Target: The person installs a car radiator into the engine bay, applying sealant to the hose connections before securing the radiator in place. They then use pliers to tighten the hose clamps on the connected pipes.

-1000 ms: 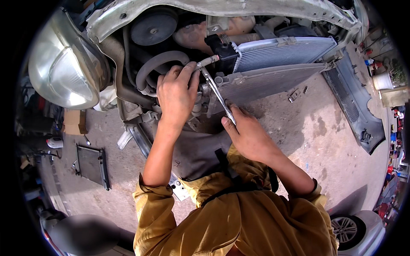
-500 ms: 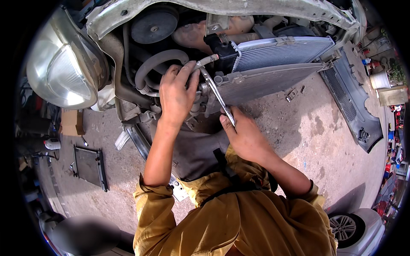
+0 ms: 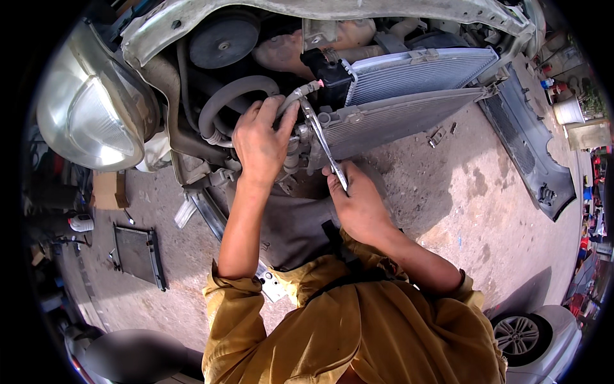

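Note:
My left hand [image 3: 259,137] is closed round a short grey hose [image 3: 297,96] at the front of an opened car, left of the radiator. The hose's upper end lies at the radiator's black end tank [image 3: 332,86]; the left fingers hide its lower part. In my right hand [image 3: 361,198] is a long, silver pair of pliers [image 3: 324,142], gripped by the handles. They slant up and left, with the jaws beside the hose, close to my left fingertips. I cannot tell whether the jaws touch the hose. Just below the jaws is a metal pipe fitting [image 3: 300,133].
Behind a grey condenser [image 3: 390,125] stands the silver radiator [image 3: 416,77]. A headlight [image 3: 96,115] sits at the left. On the ground lie a removed radiator-like core [image 3: 137,256], a cardboard box [image 3: 110,190] and a dark panel [image 3: 527,147]. A parked car's wheel [image 3: 521,336] is at lower right.
The pliers' handle end and my right hand have shifted slightly left and down. My left hand keeps its hold on the hose. The whole view has shifted a little.

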Demonstrator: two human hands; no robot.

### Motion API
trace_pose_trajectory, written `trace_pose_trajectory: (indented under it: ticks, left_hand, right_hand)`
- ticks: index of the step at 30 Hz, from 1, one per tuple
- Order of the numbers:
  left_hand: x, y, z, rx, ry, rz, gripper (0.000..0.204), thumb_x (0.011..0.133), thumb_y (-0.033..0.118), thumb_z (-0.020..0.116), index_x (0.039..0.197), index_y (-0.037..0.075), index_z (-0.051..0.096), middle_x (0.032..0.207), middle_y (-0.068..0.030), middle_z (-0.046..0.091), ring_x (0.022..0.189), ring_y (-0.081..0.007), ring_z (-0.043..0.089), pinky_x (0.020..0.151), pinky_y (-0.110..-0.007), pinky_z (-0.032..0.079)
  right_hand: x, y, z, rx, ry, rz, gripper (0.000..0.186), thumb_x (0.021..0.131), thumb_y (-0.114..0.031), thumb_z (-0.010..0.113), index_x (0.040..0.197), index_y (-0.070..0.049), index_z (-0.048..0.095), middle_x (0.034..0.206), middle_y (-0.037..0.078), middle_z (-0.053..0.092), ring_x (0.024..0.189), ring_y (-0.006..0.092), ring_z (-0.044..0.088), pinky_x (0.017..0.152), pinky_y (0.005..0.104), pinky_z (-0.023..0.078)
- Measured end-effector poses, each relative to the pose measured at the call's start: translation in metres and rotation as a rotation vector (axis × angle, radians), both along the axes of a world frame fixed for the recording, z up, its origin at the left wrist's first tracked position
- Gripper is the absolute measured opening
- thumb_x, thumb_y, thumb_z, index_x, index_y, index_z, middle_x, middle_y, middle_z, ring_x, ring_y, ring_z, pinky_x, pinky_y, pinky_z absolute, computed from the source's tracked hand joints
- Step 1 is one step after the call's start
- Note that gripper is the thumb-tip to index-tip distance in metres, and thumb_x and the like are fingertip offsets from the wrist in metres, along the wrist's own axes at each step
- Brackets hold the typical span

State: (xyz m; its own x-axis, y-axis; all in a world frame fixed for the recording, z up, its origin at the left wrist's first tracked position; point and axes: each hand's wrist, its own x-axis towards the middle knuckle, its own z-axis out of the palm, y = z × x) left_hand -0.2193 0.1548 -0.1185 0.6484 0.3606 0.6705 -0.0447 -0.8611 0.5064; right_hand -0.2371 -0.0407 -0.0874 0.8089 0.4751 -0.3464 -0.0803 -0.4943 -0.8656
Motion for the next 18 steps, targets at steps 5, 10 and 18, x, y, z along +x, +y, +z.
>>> trace_pose_trajectory:
  ticks: [5,10,18]
  left_hand:
    - [-0.002,-0.001,0.004,0.038,0.074,0.024,0.024,0.087,0.021,0.078,0.094,0.000,0.069,0.087,-0.0179,0.070,0.076,-0.0361,0.067,0.066,-0.039,0.052]
    - [0.000,0.001,0.002,0.133,0.092,0.076,0.026,0.086,0.028,0.078,0.086,0.005,0.067,0.079,-0.0138,0.069,0.070,-0.0347,0.066,0.061,-0.043,0.051]
    - [-0.001,0.004,0.000,0.148,0.114,0.083,0.028,0.086,0.031,0.077,0.086,0.005,0.068,0.078,-0.0136,0.068,0.069,-0.0343,0.066,0.060,-0.043,0.051]
  right_hand:
    - [0.000,-0.001,-0.003,0.044,-0.018,-0.003,0.026,0.101,-0.020,0.052,0.112,0.004,0.055,0.088,0.028,0.066,0.087,0.0486,0.063,0.077,0.0509,0.048]
    - [-0.001,-0.001,-0.005,0.079,-0.044,-0.024,0.027,0.101,-0.020,0.053,0.112,0.004,0.056,0.086,0.027,0.065,0.085,0.0469,0.064,0.076,0.0497,0.048]
    - [-0.003,0.003,0.003,0.064,-0.006,-0.045,0.027,0.100,-0.021,0.055,0.109,0.004,0.057,0.081,0.024,0.064,0.078,0.0424,0.063,0.072,0.0472,0.047]
